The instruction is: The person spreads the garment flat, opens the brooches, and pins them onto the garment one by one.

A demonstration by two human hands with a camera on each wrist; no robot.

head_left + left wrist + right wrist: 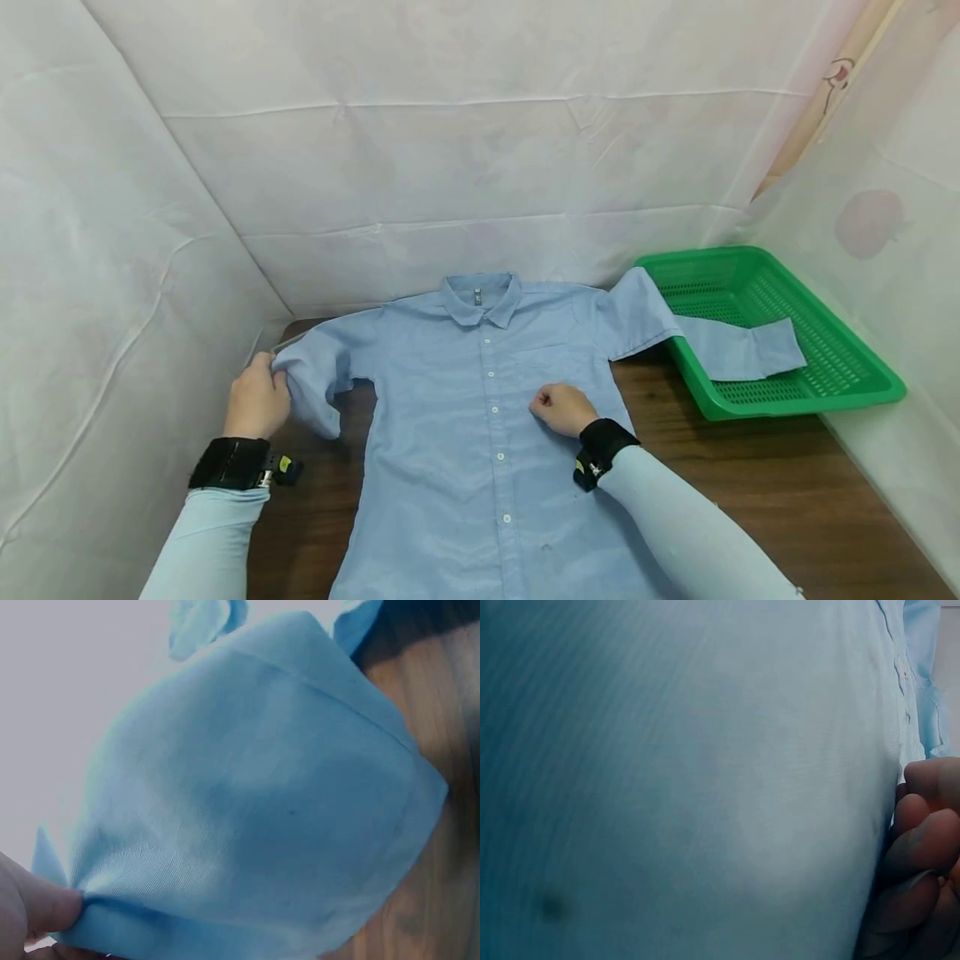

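A light blue button-up shirt (442,417) lies spread front side up, its collar towards the back wall. At the left, my left hand (258,398) pinches the shirt's sleeve between thumb and fingers. Cloth of that sleeve (255,780) hangs in a broad fold in the left wrist view, lifted off the wood. Over the shirt's front, right of the button row, is my right hand (564,408), its fingers loosely curled. Nothing shows between those fingers (922,844) in the right wrist view. Whether they touch the cloth I cannot tell.
A green plastic basket (832,350) stands at the right, and the shirt's other sleeve (742,348) lies over its rim and inside it. White sheeting (480,158) walls the back and both sides. Brown wooden tabletop (720,467) shows beside the shirt.
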